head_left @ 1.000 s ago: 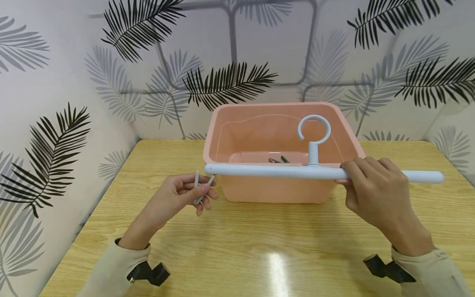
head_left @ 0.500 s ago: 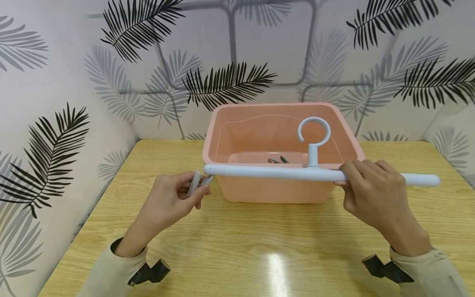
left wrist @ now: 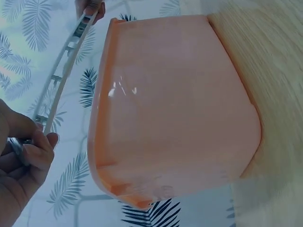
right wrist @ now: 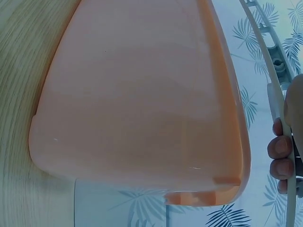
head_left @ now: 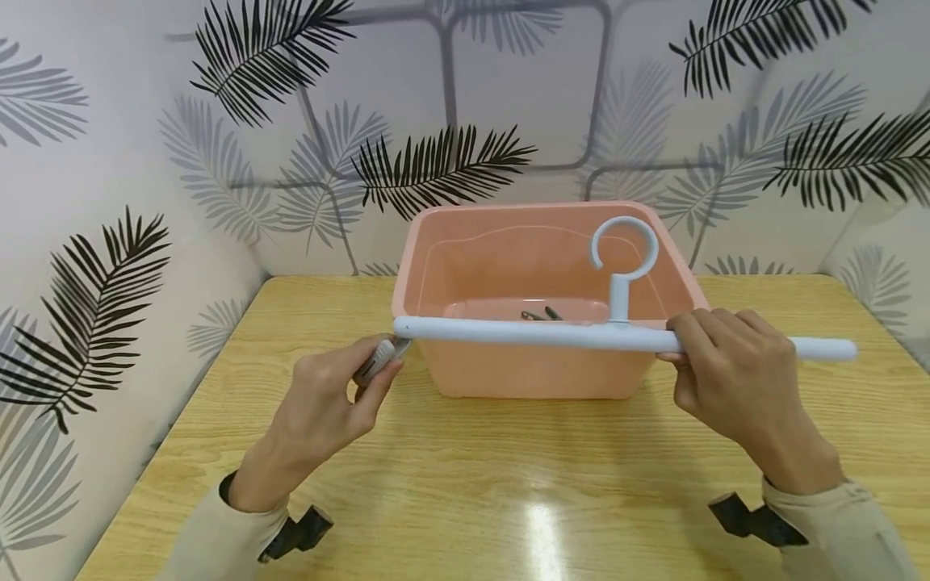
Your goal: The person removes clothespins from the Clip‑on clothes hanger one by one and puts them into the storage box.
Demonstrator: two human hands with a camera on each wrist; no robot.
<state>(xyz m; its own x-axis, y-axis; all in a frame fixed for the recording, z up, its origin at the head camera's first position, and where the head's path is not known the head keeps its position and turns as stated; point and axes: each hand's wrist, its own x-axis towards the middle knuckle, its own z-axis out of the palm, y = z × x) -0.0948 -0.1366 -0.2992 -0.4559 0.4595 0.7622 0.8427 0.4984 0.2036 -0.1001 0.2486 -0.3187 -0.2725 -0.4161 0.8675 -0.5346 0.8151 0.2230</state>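
In the head view, a pale blue hanger bar [head_left: 508,332] with a ring-shaped hook [head_left: 650,250] is held level before the basin's front. My right hand [head_left: 741,375] grips the bar right of the hook, knuckles up. At the bar's left end, my left hand [head_left: 327,391] pinches a grey clip like a clothespin [head_left: 374,361] between thumb and fingers. The clip's tip meets the bar's end; whether it is attached I cannot tell. From below, the left wrist view shows the hanger's ribbed, hollow underside [left wrist: 57,80]. Fingers of the right hand [right wrist: 280,158] curl under the bar in the right wrist view.
A pink plastic basin [head_left: 538,371] stands on the wooden table [head_left: 465,476], close behind the bar. A few small dark clips [head_left: 541,314] lie on its floor. A leaf-patterned backdrop [head_left: 291,161] rises behind and to the left.
My left hand has turned and closed around the clip, bringing it up against the bar's left end. The hook has tipped slightly to the right; the right hand keeps its hold.
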